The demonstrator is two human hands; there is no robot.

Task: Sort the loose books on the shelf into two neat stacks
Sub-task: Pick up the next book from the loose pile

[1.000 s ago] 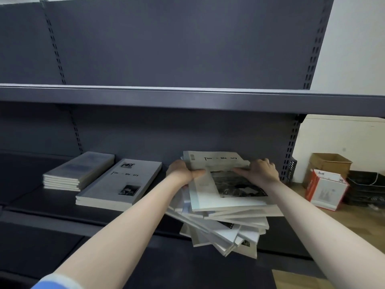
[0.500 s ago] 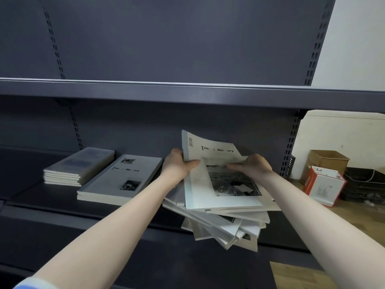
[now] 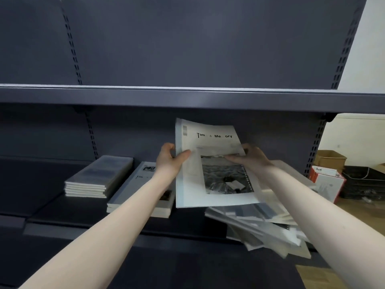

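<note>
A white book [image 3: 208, 170] with a black-and-white photo on its cover is tilted up above the shelf. My left hand [image 3: 169, 161] grips its left edge with the thumb on the cover. My right hand [image 3: 250, 156] holds its right edge, fingers pinching across the cover. Under it lies a messy pile of loose books [image 3: 264, 224], fanned out and hanging over the shelf's front edge. On the left of the dark shelf [image 3: 52, 207] stand two stacks: a narrow stack [image 3: 98, 178] and a wider stack [image 3: 141, 190] beside it, partly hidden by my left forearm.
An upper shelf board [image 3: 187, 97] runs just above the lifted book. To the right of the shelving, on a wooden floor, stand a red-and-white box [image 3: 327, 184], a cardboard box [image 3: 331, 159] and a black crate [image 3: 364, 182].
The top book has been lifted off the loose pile and tilted up, and it has moved slightly left. The pile below stays where it was.
</note>
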